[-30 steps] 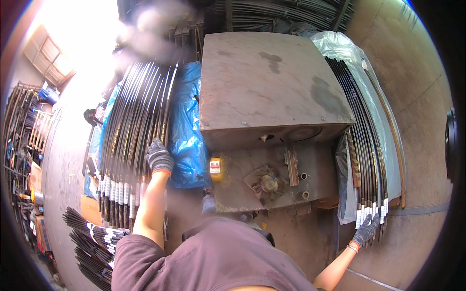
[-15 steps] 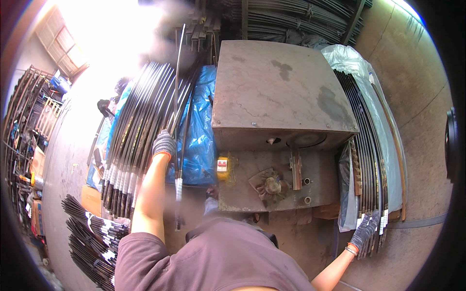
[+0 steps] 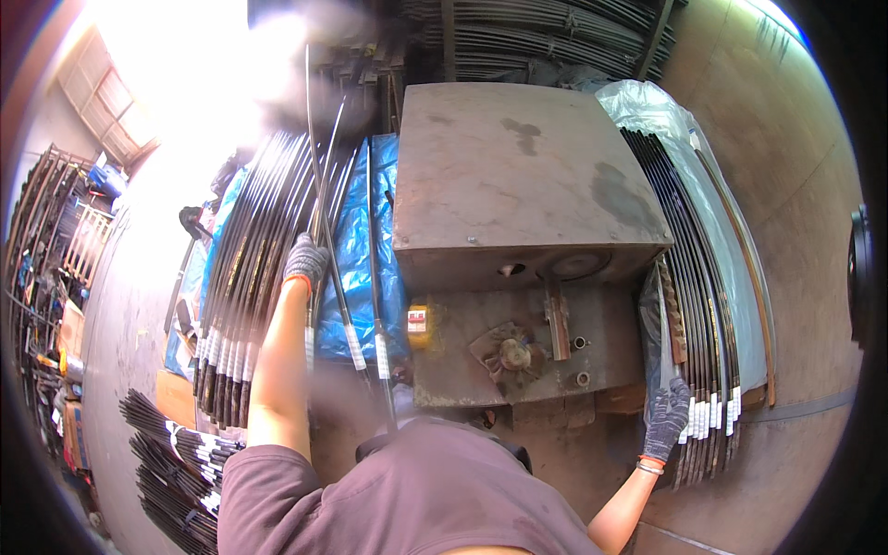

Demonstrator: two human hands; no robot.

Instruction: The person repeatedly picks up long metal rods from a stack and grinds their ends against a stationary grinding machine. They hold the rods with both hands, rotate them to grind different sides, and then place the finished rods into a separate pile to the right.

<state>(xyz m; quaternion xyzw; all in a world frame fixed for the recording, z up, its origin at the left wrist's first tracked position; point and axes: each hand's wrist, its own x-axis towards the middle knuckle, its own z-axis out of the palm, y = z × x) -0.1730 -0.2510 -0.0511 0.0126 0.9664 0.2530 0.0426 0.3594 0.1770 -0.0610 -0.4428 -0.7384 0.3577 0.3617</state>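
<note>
A grey knit glove with an orange cuff covers my left hand (image 3: 308, 259), which is closed around a long dark metal rod with a white-banded lower end. The rod rises beyond the hand toward the glare. Beside it, another slim rod (image 3: 342, 294) slants across, and a third rod (image 3: 374, 250) stands apart over the blue plastic sheet (image 3: 396, 194). My right hand (image 3: 668, 416), gloved alike, rests at the left edge of the right-hand row of dark rods (image 3: 698, 287), near their white-banded ends. Its fingers are stretched out, seemingly touching the nearest rod.
Between the rows stands a brown metal machine box (image 3: 532, 166), its lower ledge bearing a round dirty fitting (image 3: 513, 356) and a yellow switch box (image 3: 419, 319). A wide rod row (image 3: 254, 268) lies left, with bundled rods (image 3: 176, 462) nearer me. Racked bars (image 3: 555, 42) fill the back.
My right hand has moved left and slightly up, from on top of the rod ends to the row's left edge. Near my left hand, more rods now stand separated from the left row.
</note>
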